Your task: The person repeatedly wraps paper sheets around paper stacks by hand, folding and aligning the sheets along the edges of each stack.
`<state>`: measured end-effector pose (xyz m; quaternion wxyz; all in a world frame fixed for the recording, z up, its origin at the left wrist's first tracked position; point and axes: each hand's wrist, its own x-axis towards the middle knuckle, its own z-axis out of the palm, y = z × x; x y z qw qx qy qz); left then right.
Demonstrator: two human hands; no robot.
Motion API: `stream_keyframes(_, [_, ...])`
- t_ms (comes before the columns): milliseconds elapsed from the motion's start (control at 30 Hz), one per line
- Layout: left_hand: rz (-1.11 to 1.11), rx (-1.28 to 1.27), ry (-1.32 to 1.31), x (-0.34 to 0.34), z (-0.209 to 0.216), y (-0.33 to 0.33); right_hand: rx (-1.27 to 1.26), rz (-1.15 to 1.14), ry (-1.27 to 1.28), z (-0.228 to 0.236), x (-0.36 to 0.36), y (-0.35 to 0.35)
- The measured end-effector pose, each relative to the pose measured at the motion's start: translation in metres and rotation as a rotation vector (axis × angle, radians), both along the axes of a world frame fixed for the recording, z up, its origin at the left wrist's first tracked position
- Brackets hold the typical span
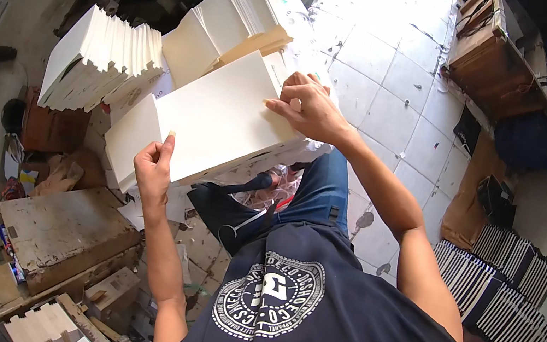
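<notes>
A broad cream paper sheet (pixel 224 119) lies tilted in front of me, on top of more cream paper. My left hand (pixel 154 165) grips its near left edge, thumb on top and the other fingers mostly hidden underneath. At its right end my right hand (pixel 313 109) is closed on the edge, thumb and bent forefinger near the corner. Just beyond lie stacked cream paper bundles (pixel 222 23), with a tan strip (pixel 253 48) across them. To the left stands a thick block of paper bundles (pixel 102 58) with uneven top edges.
A worn wooden box (pixel 67 231) stands at lower left, with wood pieces (pixel 41 327) below it. Rows of dark-covered books (pixel 484 283) are stacked on the right. A wooden cabinet (pixel 495 59) stands at far right on the tiled floor (pixel 399 98).
</notes>
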<state>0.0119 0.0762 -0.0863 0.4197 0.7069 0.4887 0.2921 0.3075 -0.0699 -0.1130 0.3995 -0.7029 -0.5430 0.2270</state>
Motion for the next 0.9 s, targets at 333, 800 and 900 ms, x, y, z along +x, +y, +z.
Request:
stream_keyframes(333, [-0.004,-0.034,0.013,0.0,0.0,-0.001,-0.029,0.001,0.022,0.0,0.001,0.0])
stream_keyframes(800, [-0.006,-0.065,0.014,-0.003,-0.004,0.0,-0.025,0.002,0.007,-0.005,0.0,0.0])
stream_keyframes(900, [-0.007,-0.071,0.016,-0.002,-0.003,0.0,0.022,-0.006,-0.045,-0.01,0.0,-0.001])
